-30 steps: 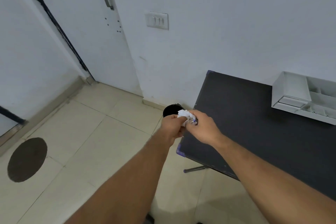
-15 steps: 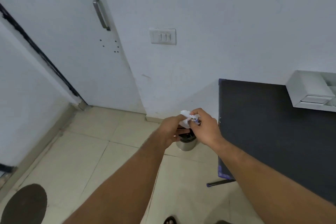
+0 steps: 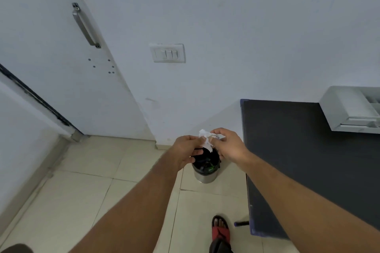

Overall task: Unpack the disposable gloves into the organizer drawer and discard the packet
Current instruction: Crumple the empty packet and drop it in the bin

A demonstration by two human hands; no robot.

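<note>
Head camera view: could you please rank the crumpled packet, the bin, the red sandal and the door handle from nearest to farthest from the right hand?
From the right hand:
1. Crumpled packet, pinched between both hands.
2. Bin, on the floor just below the hands.
3. Red sandal, on the floor by the table.
4. Door handle, up on the door at left.

One crumpled white packet [image 3: 206,139]; one bin [image 3: 205,167]; one black table [image 3: 304,150]; one white organizer [image 3: 349,109]; one switch plate [image 3: 167,53]; one door handle [image 3: 85,25]; two hands: left hand [image 3: 186,150], right hand [image 3: 228,145]; one sandalled foot [image 3: 220,227].
</note>
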